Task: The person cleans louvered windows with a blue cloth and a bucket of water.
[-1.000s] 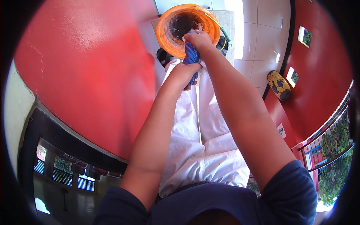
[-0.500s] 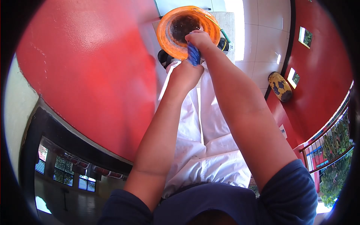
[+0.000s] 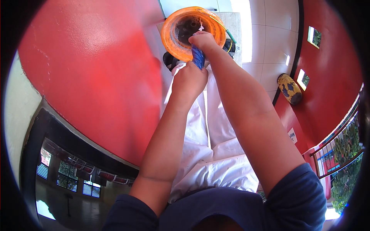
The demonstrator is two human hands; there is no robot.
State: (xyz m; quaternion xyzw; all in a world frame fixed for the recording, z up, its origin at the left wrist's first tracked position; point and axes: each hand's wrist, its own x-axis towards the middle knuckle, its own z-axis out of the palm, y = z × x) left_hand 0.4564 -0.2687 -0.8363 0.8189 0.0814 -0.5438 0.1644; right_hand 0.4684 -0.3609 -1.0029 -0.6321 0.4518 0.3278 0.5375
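**Blue cloth, tight twist, gripped at both ends beside an orange bucket**

Cloth (image 3: 198,57): blue, roped into a spiral, stretched between the two hands at the near side of the bucket (image 3: 167,36). Its middle shows; the ends are mostly hidden in the fists. How high it sits over the rim, cannot tell.

Left hand (image 3: 190,79): closed round the nearer end, knuckles up, no gap seen. Right hand (image 3: 202,39): closed on the far end, over the bucket's mouth. A pale, pinkish streak shows just beyond it (cloth end or splash, I can't say which).

Handling, my judgement: soft and limp when loose, firmer while twisted; light, though heavier if soaked; probably slippery when wet, hardly fragile. Best hold is a full fist near each end, middle left free.

Bucket: upright, scuffed, dark inside, apparently with liquid. Its handle has a green grip (image 3: 231,36) lying toward the right. Dark shoes (image 3: 169,59) on either side; white trousers (image 3: 192,146) below the hands. Off right, a worn yellow-and-dark rounded thing (image 3: 289,88) by the red wall (image 3: 327,65).

Writing: small white sign (image 3: 292,135) with dark letters, too small and tilted to read surely. No brand legible on bucket or cloth.
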